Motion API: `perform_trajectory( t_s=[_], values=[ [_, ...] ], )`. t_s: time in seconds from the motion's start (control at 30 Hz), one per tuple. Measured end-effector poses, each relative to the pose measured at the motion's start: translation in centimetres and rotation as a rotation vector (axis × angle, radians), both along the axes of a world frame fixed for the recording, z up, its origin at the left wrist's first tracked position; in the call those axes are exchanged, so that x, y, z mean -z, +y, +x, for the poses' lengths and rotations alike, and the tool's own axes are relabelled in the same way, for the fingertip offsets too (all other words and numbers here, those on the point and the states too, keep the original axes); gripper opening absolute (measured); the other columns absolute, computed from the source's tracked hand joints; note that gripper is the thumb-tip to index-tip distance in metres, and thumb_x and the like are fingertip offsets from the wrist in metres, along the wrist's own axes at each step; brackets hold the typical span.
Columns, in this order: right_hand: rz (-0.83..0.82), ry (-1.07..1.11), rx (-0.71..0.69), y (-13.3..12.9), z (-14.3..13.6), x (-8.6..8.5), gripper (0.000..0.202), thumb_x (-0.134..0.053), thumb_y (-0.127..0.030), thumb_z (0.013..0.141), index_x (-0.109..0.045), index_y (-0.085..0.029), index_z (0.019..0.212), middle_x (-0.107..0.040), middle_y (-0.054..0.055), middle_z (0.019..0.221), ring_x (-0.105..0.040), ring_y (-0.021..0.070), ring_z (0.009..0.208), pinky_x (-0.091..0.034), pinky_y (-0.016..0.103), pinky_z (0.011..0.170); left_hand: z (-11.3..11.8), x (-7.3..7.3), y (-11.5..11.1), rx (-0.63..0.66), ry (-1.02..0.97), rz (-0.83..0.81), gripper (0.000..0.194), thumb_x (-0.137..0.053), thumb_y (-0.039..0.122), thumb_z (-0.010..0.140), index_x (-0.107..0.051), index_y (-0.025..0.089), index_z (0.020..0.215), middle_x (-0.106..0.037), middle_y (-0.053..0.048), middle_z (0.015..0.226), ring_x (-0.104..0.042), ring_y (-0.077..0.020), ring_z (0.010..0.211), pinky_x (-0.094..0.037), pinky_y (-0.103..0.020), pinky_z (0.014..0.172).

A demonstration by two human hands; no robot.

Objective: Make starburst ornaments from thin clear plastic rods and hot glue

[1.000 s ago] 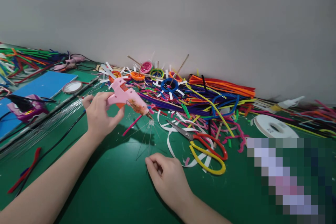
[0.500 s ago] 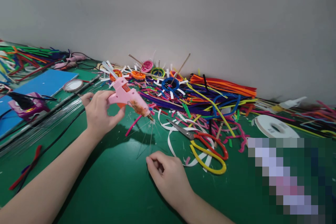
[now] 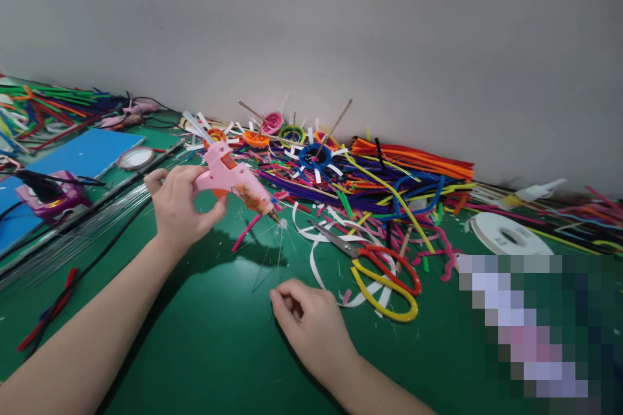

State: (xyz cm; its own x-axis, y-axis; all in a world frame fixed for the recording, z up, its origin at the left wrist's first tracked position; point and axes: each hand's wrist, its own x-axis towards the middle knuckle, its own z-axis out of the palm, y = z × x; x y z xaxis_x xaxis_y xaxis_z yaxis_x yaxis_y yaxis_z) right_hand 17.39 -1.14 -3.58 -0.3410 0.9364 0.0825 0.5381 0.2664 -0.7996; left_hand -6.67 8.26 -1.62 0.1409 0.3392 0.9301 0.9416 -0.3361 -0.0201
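My left hand [image 3: 182,207] is wrapped round a pink hot glue gun [image 3: 237,180], tilted with its nozzle pointing down to the right. Brown scorch-like residue covers the gun's front, and a clear glue stick pokes out of its back end. Just below the tip, thin strands fan out from a small glue blob [image 3: 283,224]. My right hand [image 3: 311,321] rests low over the green table, thumb and fingers pinched together; whatever sits between them is too small or hidden to name. Right of it lie scissors [image 3: 384,279] with red and yellow handles, on white paper strips [image 3: 318,266].
Coiled bowls with white strips, one of them blue [image 3: 315,155], stand at the back among heaped pipe cleaners [image 3: 413,159]. A white ribbon spool [image 3: 509,233] lies right. At left are a purple power socket [image 3: 53,198], a blue board [image 3: 92,155] and a tape roll [image 3: 135,158].
My left hand has shifted the glue gun slightly to the left, its tip drawing a little away from the blob. My right hand stays almost still.
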Motion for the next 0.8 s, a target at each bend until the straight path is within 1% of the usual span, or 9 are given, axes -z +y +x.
perform_trajectory(
  t_s=[0.1, 0.27, 0.47, 0.63, 0.8],
  values=[
    [-0.013, -0.002, -0.008, 0.07, -0.02, -0.04, 0.024, -0.048, -0.028, 0.086, -0.057, -0.019, 0.066, -0.05, -0.005, 0.05, -0.043, 0.0073, 0.044, -0.028, 0.02, 0.045, 0.08, 0.02, -0.04, -0.009, 0.004, -0.014, 0.037, -0.062, 0.033, 0.072, -0.048, 0.02, 0.104, -0.064, -0.003, 0.083, -0.059, -0.0192, 0.069, -0.031, -0.035, 0.075],
    [-0.009, -0.015, -0.009, 0.07, 0.04, 0.0, 0.025, -0.047, -0.029, 0.086, -0.058, -0.019, 0.066, -0.05, -0.004, 0.05, -0.044, 0.0078, 0.044, -0.028, 0.02, 0.045, 0.24, -0.06, -0.11, 0.011, 0.007, -0.013, 0.038, -0.064, 0.032, 0.071, -0.049, 0.019, 0.104, -0.064, -0.004, 0.084, -0.06, -0.0193, 0.07, -0.031, -0.035, 0.074],
    [0.0, -0.016, -0.008, 0.08, -0.02, -0.11, 0.026, -0.047, -0.03, 0.087, -0.059, -0.019, 0.067, -0.052, -0.004, 0.051, -0.046, 0.0085, 0.044, -0.029, 0.02, 0.045, 0.52, -0.08, -0.27, 0.002, -0.001, -0.034, 0.036, -0.063, 0.032, 0.072, -0.048, 0.02, 0.103, -0.062, -0.001, 0.081, -0.058, -0.0177, 0.067, -0.031, -0.035, 0.075],
    [0.019, -0.032, -0.005, 0.09, -0.08, -0.14, 0.025, -0.047, -0.028, 0.087, -0.06, -0.02, 0.067, -0.054, -0.004, 0.05, -0.047, 0.0085, 0.044, -0.03, 0.02, 0.045, 0.76, -0.06, -0.32, -0.008, 0.004, -0.045, 0.038, -0.062, 0.034, 0.073, -0.047, 0.021, 0.104, -0.064, -0.002, 0.085, -0.06, -0.0182, 0.07, -0.031, -0.034, 0.075],
    [0.021, -0.042, -0.004, 0.07, -0.09, -0.17, 0.025, -0.048, -0.028, 0.086, -0.06, -0.02, 0.066, -0.054, -0.004, 0.05, -0.046, 0.0085, 0.043, -0.03, 0.02, 0.044, 0.92, -0.11, -0.39, -0.005, -0.018, -0.055, 0.039, -0.064, 0.032, 0.071, -0.048, 0.021, 0.105, -0.064, -0.002, 0.083, -0.06, -0.0186, 0.067, -0.032, -0.036, 0.075]
  ],
)
